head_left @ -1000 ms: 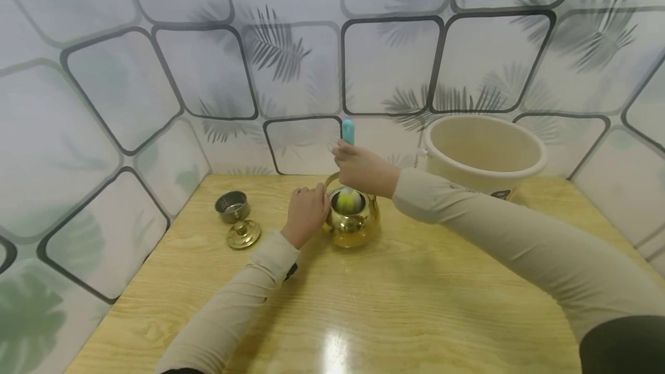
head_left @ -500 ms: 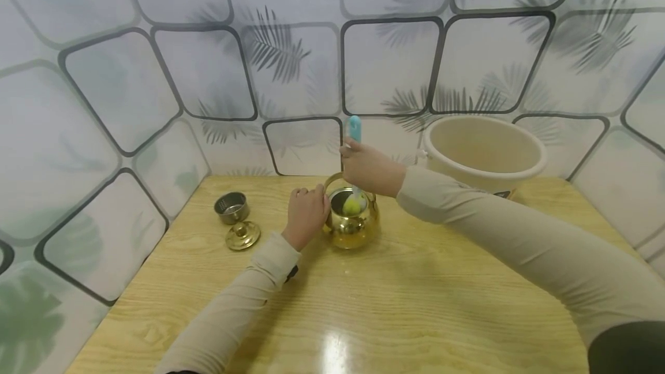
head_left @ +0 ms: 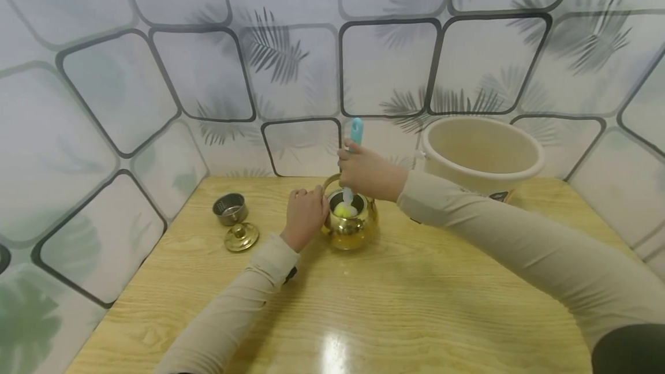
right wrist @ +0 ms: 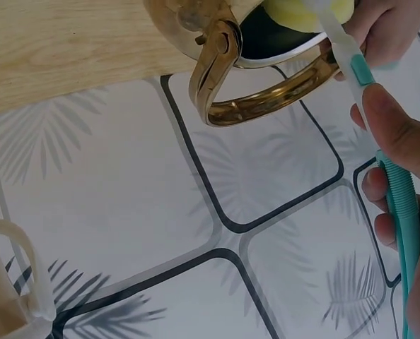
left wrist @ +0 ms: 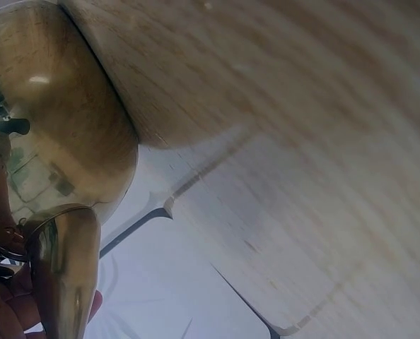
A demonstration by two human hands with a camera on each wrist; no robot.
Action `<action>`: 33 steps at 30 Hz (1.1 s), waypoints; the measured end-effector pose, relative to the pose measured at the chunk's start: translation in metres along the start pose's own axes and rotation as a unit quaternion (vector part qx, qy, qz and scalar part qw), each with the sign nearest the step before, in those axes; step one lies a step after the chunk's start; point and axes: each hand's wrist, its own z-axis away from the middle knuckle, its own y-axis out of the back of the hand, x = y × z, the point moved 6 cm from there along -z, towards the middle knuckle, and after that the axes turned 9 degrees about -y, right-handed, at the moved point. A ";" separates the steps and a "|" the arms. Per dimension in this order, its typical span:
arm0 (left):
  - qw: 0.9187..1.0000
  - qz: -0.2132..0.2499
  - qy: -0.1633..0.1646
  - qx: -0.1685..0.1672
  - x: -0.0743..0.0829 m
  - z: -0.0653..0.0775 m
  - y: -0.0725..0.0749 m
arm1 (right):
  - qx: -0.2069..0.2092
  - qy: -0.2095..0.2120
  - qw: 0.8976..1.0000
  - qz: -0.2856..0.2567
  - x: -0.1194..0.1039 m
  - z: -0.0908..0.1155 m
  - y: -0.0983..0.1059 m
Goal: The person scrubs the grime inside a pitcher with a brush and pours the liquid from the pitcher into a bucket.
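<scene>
A shiny gold teakettle (head_left: 353, 236) stands on the table without its lid. My left hand (head_left: 305, 216) grips it on the left by the spout and handle. In the left wrist view, fingers (left wrist: 5, 314) show behind the spout (left wrist: 68, 272). My right hand (head_left: 373, 173) holds a bottle brush by its turquoise handle (right wrist: 405, 219) above the opening, thumb along the shaft. The brush's yellow and white sponge head (head_left: 344, 210) sits inside the kettle's mouth. The hoop handle (right wrist: 256, 107) tilts toward the back; part of it is hidden by my hands.
Left of the kettle lie a gold lid (head_left: 241, 237) and a small metal strainer (head_left: 230, 209). A large cream bucket (head_left: 467, 173) stands at the back right, partly behind my right sleeve. A patterned wall (head_left: 301, 146) rises at the wooden table's (head_left: 395, 305) back edge.
The sponge head has shifted right and then back left within the kettle's mouth, with my right hand moving along. My left hand and the kettle stay in place.
</scene>
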 end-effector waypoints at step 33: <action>0.999 0.045 -0.011 -0.018 -0.001 -0.001 -0.004 | 0.095 -0.014 0.989 0.116 -0.009 -0.008 -0.012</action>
